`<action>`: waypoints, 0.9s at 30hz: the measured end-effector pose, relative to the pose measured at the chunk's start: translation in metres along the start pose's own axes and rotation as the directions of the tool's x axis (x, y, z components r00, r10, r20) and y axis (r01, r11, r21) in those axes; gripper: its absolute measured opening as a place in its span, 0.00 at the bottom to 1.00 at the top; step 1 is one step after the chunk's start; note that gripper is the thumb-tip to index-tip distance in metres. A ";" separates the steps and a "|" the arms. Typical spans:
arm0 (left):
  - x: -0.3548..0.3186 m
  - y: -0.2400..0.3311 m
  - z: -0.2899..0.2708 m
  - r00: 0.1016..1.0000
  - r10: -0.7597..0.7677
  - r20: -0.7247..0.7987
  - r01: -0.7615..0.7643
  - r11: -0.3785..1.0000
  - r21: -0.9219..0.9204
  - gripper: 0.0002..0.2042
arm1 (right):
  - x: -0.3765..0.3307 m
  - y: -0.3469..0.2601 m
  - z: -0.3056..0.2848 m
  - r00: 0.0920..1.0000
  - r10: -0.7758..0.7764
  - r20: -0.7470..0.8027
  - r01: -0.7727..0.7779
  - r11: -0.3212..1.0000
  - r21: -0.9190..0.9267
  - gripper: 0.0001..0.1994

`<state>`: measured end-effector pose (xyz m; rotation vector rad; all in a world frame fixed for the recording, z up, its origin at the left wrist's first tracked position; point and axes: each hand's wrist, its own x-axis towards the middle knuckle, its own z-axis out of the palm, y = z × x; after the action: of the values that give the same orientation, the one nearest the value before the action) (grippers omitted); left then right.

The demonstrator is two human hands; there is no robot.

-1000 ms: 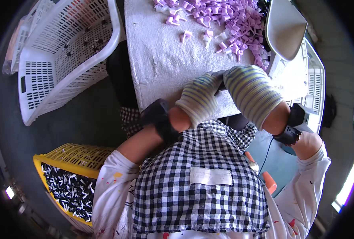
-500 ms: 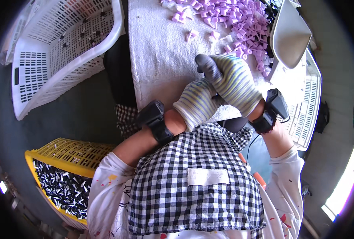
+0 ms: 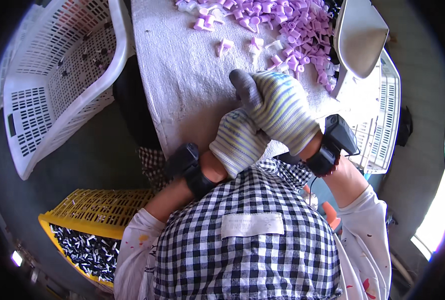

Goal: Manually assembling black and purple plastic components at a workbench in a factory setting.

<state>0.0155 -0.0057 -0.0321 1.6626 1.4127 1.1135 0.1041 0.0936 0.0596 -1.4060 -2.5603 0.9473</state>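
Observation:
Both my hands wear striped knit gloves with grey fingertips and meet over the near part of the cloth-covered table (image 3: 182,85). My right hand (image 3: 282,110) lies on top, its fingers curled in and its grey thumb pointing left. Under it and partly covered is my left hand (image 3: 240,142), also closed. Whatever may be between the fingers is hidden. Beyond them, a heap of small purple plastic parts (image 3: 295,30) spreads at the far right of the table. One loose purple part (image 3: 225,47) lies closer to my hands, beside a paler one (image 3: 256,45).
A large white perforated basket (image 3: 30,107) stands at the left with a few dark bits in it. Lower left, a yellow basket (image 3: 102,212) holds many small black and white pieces (image 3: 90,250). A white scoop-shaped tray (image 3: 361,40) and another white basket (image 3: 390,115) are at the right.
The view has shifted, so the table, heap and white basket sit further left. My hands remain closed together, in nearly the same pose.

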 end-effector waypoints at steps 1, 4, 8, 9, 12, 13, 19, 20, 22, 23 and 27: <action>0.002 0.002 0.000 1.000 0.011 0.003 -0.011 1.000 0.006 0.13 | -0.001 0.001 0.000 1.000 -0.001 -0.013 0.001 1.000 0.001 0.24; 0.009 0.003 0.001 0.998 -0.060 -0.014 0.059 0.997 -0.044 0.15 | 0.010 0.009 0.000 0.985 -0.157 -0.064 0.150 0.983 -0.104 0.20; 0.024 0.015 -0.007 0.974 -0.215 0.066 0.224 0.911 -0.347 0.17 | 0.017 0.018 -0.017 0.911 -0.136 -0.390 0.323 0.821 0.470 0.17; 0.021 0.019 -0.013 0.970 -0.242 0.034 0.232 0.870 -0.436 0.18 | 0.013 0.013 -0.029 0.912 -0.070 -0.405 0.332 0.705 0.626 0.18; 0.019 0.026 -0.035 0.952 -0.298 -0.073 0.249 0.890 -0.382 0.20 | 0.006 0.034 -0.041 0.812 -0.022 -0.583 0.452 0.655 0.605 0.19; 0.016 0.027 -0.046 0.940 -0.324 -0.111 0.266 0.895 -0.357 0.21 | -0.002 0.046 -0.039 0.814 0.004 -0.580 0.415 0.695 0.587 0.20; 0.008 0.015 -0.111 0.897 -0.142 -0.418 0.239 0.953 0.189 0.21 | -0.048 0.081 0.021 0.801 0.063 -0.595 0.307 0.810 0.499 0.11; 0.008 0.012 -0.127 0.884 -0.092 -0.458 0.248 0.923 0.293 0.20 | -0.051 0.086 0.029 0.786 -0.014 -0.618 0.314 0.870 0.381 0.11; 0.013 -0.005 -0.170 0.865 -0.057 -0.498 0.336 0.804 0.491 0.19 | -0.056 0.084 0.033 0.748 -0.158 -0.645 0.313 0.940 0.133 0.11; 0.015 -0.018 -0.197 0.855 -0.072 -0.514 0.403 0.715 0.571 0.19 | -0.055 0.081 0.031 0.737 -0.152 -0.659 0.314 0.940 0.134 0.11; -0.015 -0.106 -0.299 0.698 -0.226 -0.680 0.677 0.519 0.523 0.24 | -0.056 0.088 0.014 0.610 -0.294 -0.736 0.340 0.936 -0.091 0.20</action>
<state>-0.3007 -0.0102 -0.0088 1.2658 2.8223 0.6849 0.1967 0.0778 0.0125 -0.9624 -2.0020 0.2710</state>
